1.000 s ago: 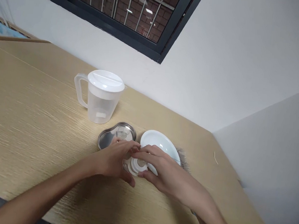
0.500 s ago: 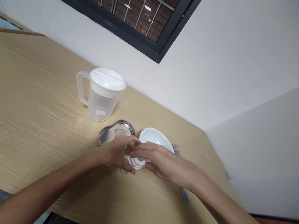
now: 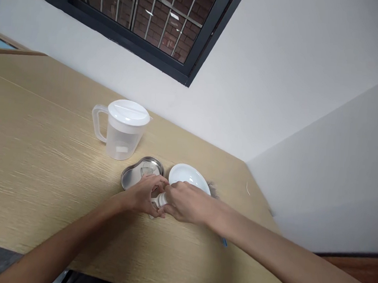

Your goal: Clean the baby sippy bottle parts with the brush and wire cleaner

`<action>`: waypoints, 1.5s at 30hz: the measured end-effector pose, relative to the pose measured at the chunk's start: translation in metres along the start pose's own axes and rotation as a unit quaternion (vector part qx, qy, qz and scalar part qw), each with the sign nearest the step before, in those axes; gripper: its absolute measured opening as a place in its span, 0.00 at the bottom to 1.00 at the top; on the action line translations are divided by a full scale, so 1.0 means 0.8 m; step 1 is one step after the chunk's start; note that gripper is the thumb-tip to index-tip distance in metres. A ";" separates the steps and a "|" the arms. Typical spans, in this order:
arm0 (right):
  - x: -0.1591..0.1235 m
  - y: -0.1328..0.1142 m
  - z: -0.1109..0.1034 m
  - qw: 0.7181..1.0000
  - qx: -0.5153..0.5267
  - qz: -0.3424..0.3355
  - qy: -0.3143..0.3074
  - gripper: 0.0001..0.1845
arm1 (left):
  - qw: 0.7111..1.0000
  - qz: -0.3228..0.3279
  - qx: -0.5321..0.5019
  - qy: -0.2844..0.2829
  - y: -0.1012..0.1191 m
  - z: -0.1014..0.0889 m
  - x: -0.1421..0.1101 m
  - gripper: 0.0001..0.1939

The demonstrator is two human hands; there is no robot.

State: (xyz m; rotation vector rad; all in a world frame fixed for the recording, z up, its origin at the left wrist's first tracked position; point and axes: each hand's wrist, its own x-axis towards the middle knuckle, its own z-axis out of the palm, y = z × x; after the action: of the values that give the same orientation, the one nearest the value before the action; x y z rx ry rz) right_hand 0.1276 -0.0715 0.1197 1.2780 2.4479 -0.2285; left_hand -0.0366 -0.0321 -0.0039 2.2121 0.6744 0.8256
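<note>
In front of me, just short of the metal tray, both hands meet around a small white ringed piece [image 3: 161, 199]. Its kind is hard to make out, since my fingers cover much of it; something clear seems to lie beside it. My left hand [image 3: 144, 193] curls around its left side, thumb below and fingers above. From the right, my right hand [image 3: 186, 201] closes its fingers over the white piece. Just beyond my left fingers lies a kidney-shaped metal tray [image 3: 130, 178] holding clear glassware [image 3: 148, 169]. A white bowl [image 3: 186, 175] stands behind my right hand.
A clear plastic pitcher [image 3: 123, 138] with a white lid stands at the back left. A grey fuzzy thing [image 3: 212, 189] shows beside the bowl, and a blue tip [image 3: 224, 241] pokes out under my right forearm. A thin pale strip [image 3: 248, 189] lies at the right.
My right hand has turned and closed further over the white piece, hiding the round opening that showed before. The whole view has shifted slightly.
</note>
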 end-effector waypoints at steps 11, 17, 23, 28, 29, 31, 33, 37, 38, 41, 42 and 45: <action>-0.007 0.010 0.011 0.996 -0.033 -0.069 0.035 0.23 | 1.000 -0.006 -0.008 -0.003 0.004 -0.002 0.003 0.27; 0.000 0.029 0.009 0.973 -0.090 -0.213 0.031 0.15 | 1.000 -0.018 -0.024 -0.006 -0.003 0.000 0.004 0.28; 0.004 0.033 0.010 0.939 -0.148 -0.303 0.068 0.16 | 0.999 -0.012 -0.033 -0.021 -0.003 -0.004 0.007 0.30; 0.002 0.035 0.003 0.952 -0.126 -0.279 0.032 0.18 | 0.999 -0.010 -0.022 -0.027 -0.004 -0.005 0.010 0.30; 0.002 0.034 0.002 0.959 -0.118 -0.257 0.019 0.16 | 0.999 -0.012 -0.019 -0.024 -0.004 -0.004 0.010 0.30; 0.005 0.027 0.001 0.980 -0.086 -0.181 -0.006 0.18 | 1.000 -0.014 -0.016 -0.023 -0.005 -0.004 0.010 0.30; 0.011 0.014 0.001 0.998 -0.027 -0.054 -0.032 0.24 | 0.999 -0.015 -0.013 -0.025 -0.005 -0.003 0.009 0.31; 0.021 -0.012 -0.004 0.989 0.047 0.139 -0.030 0.25 | 0.999 -0.022 -0.003 -0.032 -0.006 -0.002 0.009 0.31; 0.021 -0.015 -0.008 0.986 0.050 0.158 -0.027 0.28 | 0.999 -0.024 -0.001 -0.034 -0.007 -0.001 0.009 0.31; 0.011 -0.013 -0.021 0.976 0.075 0.202 -0.023 0.35 | 0.999 -0.030 0.002 -0.041 -0.011 0.002 0.012 0.31; 0.004 -0.010 -0.024 0.975 0.091 0.203 -0.019 0.35 | 0.999 -0.029 0.000 -0.043 -0.013 0.003 0.012 0.31; -0.016 -0.002 -0.026 0.988 0.116 0.106 0.003 0.31 | 0.999 -0.022 -0.011 -0.041 -0.014 0.002 0.012 0.32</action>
State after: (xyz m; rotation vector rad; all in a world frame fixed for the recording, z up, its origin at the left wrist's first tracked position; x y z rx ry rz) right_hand 0.1278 -0.0756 0.1438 1.6271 2.3191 -0.4625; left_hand -0.0318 -0.0193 -0.0098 2.1914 0.6678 0.7122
